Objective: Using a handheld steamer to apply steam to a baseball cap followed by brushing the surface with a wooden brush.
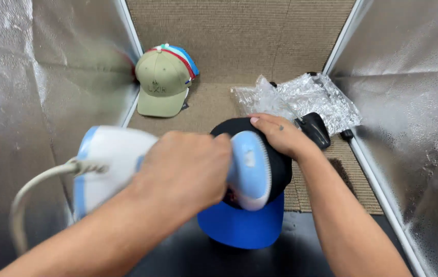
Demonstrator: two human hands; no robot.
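- Left hand (180, 172) is wrapped tight around the handle of a white and light-blue handheld garment steamer (126, 164), with its head pressed against the crown of a black cap with a blue brim (247, 225).
- Right hand (280, 134) is cupped over the top of that cap, fingers curled onto the crown, pinning it in place right next to the steamer head.
- Risk as I see it: those fingers sit very close to the steam plate, so a small slip could scald them. The cord (29, 190) loops off to the left and could snag and yank the steamer.
- Olive green cap (161, 84) rests in the back left corner on top of what's probably another cap, with red and blue edges showing.
- Crinkled clear plastic bags (301, 97) lie back right; can't tell if anything's inside.
- Small black object (315, 129) sits beside them.
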